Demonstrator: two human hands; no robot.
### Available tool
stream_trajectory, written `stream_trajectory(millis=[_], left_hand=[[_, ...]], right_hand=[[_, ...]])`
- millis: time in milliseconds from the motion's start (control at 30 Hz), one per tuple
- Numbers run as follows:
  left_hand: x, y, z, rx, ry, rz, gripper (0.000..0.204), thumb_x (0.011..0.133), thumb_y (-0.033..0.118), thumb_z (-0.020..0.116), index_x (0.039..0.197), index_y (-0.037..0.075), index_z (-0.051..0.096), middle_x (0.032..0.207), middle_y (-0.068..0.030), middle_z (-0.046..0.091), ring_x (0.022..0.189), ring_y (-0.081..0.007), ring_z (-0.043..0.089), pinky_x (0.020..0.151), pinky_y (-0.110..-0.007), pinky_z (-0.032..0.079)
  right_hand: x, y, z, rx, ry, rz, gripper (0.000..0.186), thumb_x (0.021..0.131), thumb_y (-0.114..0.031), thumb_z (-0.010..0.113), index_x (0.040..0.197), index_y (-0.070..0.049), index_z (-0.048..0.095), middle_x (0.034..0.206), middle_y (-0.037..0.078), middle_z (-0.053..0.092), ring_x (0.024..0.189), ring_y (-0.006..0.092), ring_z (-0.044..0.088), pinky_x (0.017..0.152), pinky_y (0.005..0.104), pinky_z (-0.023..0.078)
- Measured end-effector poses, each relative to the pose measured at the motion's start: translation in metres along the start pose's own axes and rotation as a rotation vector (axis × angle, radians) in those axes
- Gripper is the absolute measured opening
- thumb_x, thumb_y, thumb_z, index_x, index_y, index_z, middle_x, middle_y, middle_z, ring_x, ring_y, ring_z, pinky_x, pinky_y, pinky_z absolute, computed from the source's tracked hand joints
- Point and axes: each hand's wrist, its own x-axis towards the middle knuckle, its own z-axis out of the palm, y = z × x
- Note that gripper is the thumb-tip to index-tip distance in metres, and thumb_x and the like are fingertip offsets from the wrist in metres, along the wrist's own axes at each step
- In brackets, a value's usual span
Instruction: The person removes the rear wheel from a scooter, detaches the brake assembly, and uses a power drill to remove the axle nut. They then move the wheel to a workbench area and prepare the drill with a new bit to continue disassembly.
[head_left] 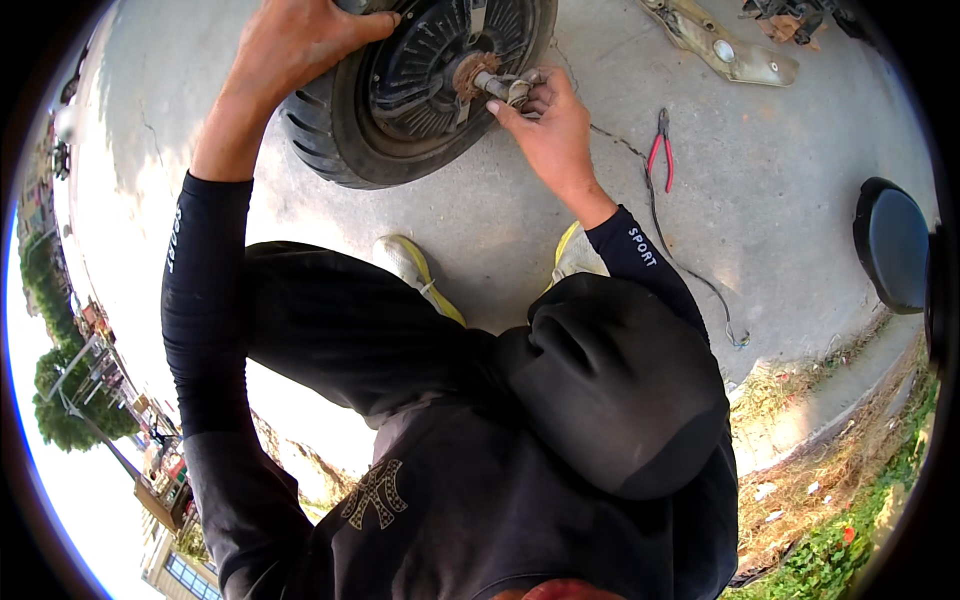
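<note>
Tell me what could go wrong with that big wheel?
The wheel might tip or roll if the left hand on its tyre slips. The right hand, holding the metal piece at the axle, could get pinched or scraped. The loose wire on the ground, near the right shoe, might catch a foot.

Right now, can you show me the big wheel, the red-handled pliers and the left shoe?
Wheel [425, 75]: head view, on its ribbed hub face.
Red-handled pliers [669, 162]: head view, on the right handle.
Left shoe [403, 262]: head view, on the pale upper.
</note>
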Motion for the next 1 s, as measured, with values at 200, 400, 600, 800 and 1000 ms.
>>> stream_trajectory(millis=[200,400,600,800,1000], left_hand=[[0.000,-0.002,0.007,-0.015,0.035,0.066,0.087,0.066,0.031,0.079,0.138,-0.003,0.043,0.109,-0.0307,0.066,0.106,-0.0441,0.064,0.091,-0.047,0.051],[-0.002,-0.040,0.018,0.108,-0.004,0.036,0.090,0.072,0.045,0.079,0.145,0.007,0.043,0.122,-0.0233,0.065,0.109,-0.0389,0.068,0.095,-0.047,0.055],[-0.024,-0.036,0.018,-0.067,0.011,0.049,0.086,0.072,0.028,0.081,0.145,0.005,0.041,0.123,-0.0244,0.065,0.113,-0.0382,0.066,0.095,-0.045,0.054],[-0.075,-0.029,0.020,-0.090,0.071,-0.102,0.089,0.071,0.020,0.081,0.148,0.007,0.038,0.129,-0.0236,0.061,0.120,-0.0378,0.061,0.101,-0.045,0.050],[-0.086,-0.025,0.013,-0.123,0.065,-0.083,0.096,0.069,0.018,0.083,0.150,0.006,0.033,0.133,-0.0242,0.057,0.123,-0.0372,0.059,0.104,-0.045,0.048]], right_hand=[[-0.009,-0.001,-0.008,-0.114,0.049,-0.033,0.044,0.082,-0.011,0.079,0.112,0.002,0.049,0.087,0.012,0.070,0.075,0.0165,0.070,0.068,0.0312,0.056],[-0.034,0.017,-0.046,0.439,-0.020,0.400,0.033,0.088,-0.010,0.074,0.111,-0.001,0.052,0.094,0.010,0.068,0.083,0.0187,0.068,0.070,0.0300,0.055],[-0.038,0.043,-0.133,0.941,0.106,0.660,0.023,0.098,-0.019,0.060,0.114,-0.003,0.058,0.101,0.012,0.064,0.093,0.0217,0.064,0.079,0.0337,0.052],[0.087,0.052,-0.203,0.777,0.204,0.514,0.023,0.103,-0.013,0.044,0.118,0.001,0.053,0.106,0.018,0.065,0.097,0.0313,0.066,0.080,0.0419,0.054],[0.215,0.139,-0.267,0.979,0.546,0.618,0.026,0.103,-0.012,0.041,0.123,0.002,0.050,0.107,0.021,0.064,0.101,0.0337,0.064,0.082,0.0444,0.055]])
